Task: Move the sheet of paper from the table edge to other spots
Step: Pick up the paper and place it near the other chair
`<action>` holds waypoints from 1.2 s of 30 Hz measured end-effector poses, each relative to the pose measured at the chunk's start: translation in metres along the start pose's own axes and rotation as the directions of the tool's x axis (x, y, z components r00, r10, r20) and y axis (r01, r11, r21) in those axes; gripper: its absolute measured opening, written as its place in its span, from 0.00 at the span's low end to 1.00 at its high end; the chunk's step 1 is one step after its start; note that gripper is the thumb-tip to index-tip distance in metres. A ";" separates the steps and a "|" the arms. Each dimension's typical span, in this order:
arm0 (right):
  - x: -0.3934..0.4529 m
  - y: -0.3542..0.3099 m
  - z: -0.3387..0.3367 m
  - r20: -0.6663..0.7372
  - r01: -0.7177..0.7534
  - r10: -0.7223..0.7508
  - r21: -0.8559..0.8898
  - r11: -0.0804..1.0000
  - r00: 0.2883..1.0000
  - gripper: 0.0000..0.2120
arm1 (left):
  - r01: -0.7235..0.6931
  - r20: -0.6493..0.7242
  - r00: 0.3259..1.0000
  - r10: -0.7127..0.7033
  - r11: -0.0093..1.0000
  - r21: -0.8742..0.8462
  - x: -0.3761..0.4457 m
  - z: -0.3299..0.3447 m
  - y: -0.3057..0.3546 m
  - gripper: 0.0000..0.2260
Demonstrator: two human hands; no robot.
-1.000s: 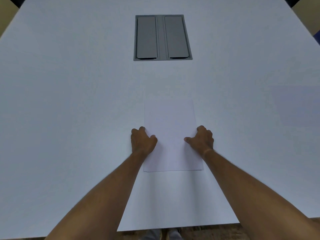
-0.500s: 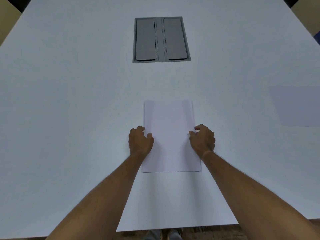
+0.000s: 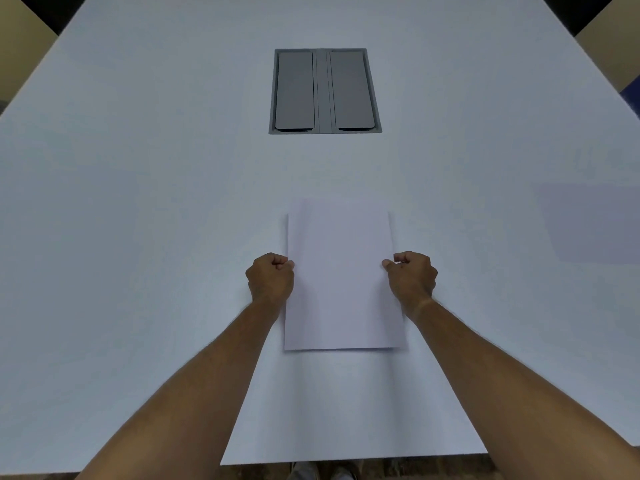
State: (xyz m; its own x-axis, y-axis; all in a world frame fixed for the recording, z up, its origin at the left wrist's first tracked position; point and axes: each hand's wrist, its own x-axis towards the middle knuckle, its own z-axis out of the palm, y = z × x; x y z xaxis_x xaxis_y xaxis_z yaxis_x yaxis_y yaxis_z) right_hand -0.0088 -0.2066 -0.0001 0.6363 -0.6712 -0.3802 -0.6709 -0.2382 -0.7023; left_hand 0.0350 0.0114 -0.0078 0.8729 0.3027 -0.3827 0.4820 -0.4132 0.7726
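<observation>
The broad, pale white table fills nearly everything in front of me, its near edge running just above my feet. Set into it toward the far side is a grey rectangular metal hatch with two flat lids side by side, both closed. Off to my right a faint, darker rectangular patch shows on the surface; I cannot tell what it is. My bare forearms reach forward from the bottom corners. Between them is the plain white rectangular sheet of paper, lengthwise away from me, well in from the near edge and well short of the hatch. My left hand is curled into a closed grip on the sheet's left long edge, thumb against the paper. My right hand pinches the right long edge the same way, thumb tip on the top face, fingers curled.
</observation>
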 end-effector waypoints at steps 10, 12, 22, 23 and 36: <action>-0.009 -0.029 -0.020 0.035 0.107 -0.120 0.250 0.962 0.992 0.09 | -0.051 -0.067 0.997 0.040 0.985 -0.162 -0.011 -0.031 0.029 0.02; -0.015 -0.038 -0.024 0.052 0.131 -0.151 0.279 0.951 0.987 0.11 | -0.068 -0.092 0.994 0.053 0.982 -0.177 -0.016 -0.042 0.034 0.02; -0.067 -0.087 -0.017 0.256 0.257 -0.362 0.365 0.895 0.896 0.06 | -0.165 -0.281 0.954 0.105 0.966 -0.200 -0.042 -0.139 0.045 0.02; -0.075 -0.092 -0.014 0.268 0.265 -0.377 0.373 0.889 0.887 0.06 | -0.172 -0.300 0.948 0.107 0.964 -0.203 -0.045 -0.151 0.045 0.02; -0.203 -0.153 0.066 0.352 0.373 -0.537 0.437 0.819 0.767 0.03 | -0.205 -0.437 0.897 0.066 0.938 -0.278 -0.058 -0.314 -0.015 0.02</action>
State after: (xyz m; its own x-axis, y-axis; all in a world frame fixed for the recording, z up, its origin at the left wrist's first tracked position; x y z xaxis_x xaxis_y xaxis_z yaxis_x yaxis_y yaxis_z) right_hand -0.0099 0.0122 0.1446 0.9821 -0.1397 -0.1262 -0.1456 -0.1382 -0.9797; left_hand -0.0467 0.2698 0.1615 0.7818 0.6196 -0.0703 0.2523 -0.2112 0.9443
